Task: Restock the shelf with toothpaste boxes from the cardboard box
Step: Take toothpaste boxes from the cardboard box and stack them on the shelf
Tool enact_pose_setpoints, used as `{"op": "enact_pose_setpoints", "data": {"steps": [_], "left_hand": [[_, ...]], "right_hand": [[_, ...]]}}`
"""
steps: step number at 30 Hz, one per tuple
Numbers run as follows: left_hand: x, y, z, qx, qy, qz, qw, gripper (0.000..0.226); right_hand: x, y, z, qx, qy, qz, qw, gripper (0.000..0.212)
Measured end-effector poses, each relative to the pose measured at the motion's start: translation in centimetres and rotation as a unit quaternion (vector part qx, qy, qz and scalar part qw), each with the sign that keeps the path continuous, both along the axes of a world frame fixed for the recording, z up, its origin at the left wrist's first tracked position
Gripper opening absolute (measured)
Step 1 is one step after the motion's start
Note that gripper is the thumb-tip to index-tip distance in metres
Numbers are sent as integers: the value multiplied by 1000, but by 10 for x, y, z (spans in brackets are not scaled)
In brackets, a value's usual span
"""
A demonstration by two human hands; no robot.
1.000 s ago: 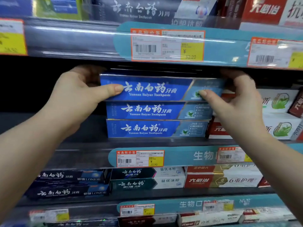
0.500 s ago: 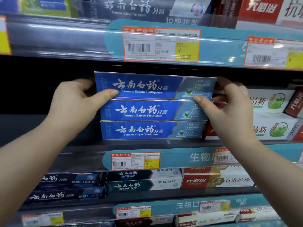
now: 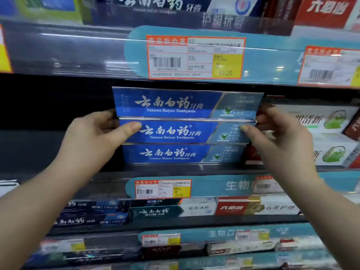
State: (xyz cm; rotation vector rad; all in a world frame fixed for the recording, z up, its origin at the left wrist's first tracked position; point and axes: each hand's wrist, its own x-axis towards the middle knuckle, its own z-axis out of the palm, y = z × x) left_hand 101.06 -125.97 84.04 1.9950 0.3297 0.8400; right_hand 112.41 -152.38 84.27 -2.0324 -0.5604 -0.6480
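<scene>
Toothpaste boxes (image 3: 183,121) sit three high on the shelf (image 3: 175,168); my left hand (image 3: 97,137) and right hand (image 3: 278,137) clasp the ends, thumbs on the middle box (image 3: 175,132).

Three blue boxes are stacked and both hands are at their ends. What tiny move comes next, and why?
Probably nudge the top blue box back until flush: it seems to overhang the middle blue box, which the left hand and right hand pinch at its ends, thumbs on its front.
</scene>
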Motion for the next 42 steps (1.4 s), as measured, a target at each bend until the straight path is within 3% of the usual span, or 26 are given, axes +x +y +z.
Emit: {"op": "enact_pose_setpoints", "data": {"steps": [4,8,11,16,21,26,32,42], "left_hand": [[-9,-8,-4,84,118,-14,989,10],[-9,-14,-6,83,117,15,990,12],[-8,-14,-8,83,118,35,989,6],[-7,-14,-13,100,108,68,987,23],[-8,-16,-10,81,110,55,989,6],[-10,-15,-8,55,105,39,992,14],[-9,-10,-7,5,136,-11,991,12],[-12,-7,-5,-33,123,13,992,14]], "right_hand": [[-9,-7,-9,-77,-20,-14,997,39],[-20,-9,-20,-102,-38,-46,993,57],[-33,-12,-25,-85,-61,-33,994,50],[-42,-9,-33,-104,46,20,993,49],[-40,-3,-32,-73,75,12,994,48],[-37,2,-28,-23,127,20,991,37],[-35,-1,-27,-33,144,27,989,32],[-32,1,-29,-24,137,33,990,27]]}}
